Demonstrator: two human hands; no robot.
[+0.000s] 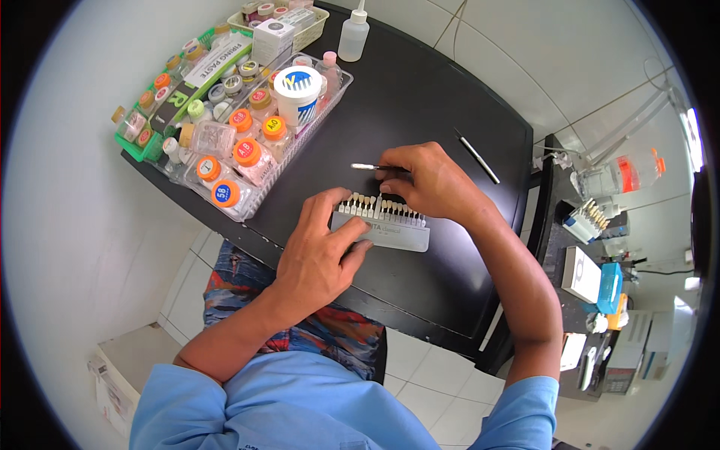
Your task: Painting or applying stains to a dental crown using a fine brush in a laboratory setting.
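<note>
On the black table top lies a dental shade guide (405,237), a grey holder with a row of tooth-coloured tabs along its far edge. My left hand (311,244) is closed on the guide's left end, its fingers over the tabs and the grey face. Just beyond the tabs, my right hand (431,182) pinches a slim silver-tipped tool (365,166) pointing left. Its lower fingertips reach down to one tab that stands higher than the others. Whether they grip that tab is hard to see.
A clear plastic tray (251,204) of capped powder jars stands at the left, beside a green basket (135,150). Behind is a squeeze bottle (354,37). A thin pen-like tool (478,159) lies at the right. A side counter (551,262) holds boxes and another tab set.
</note>
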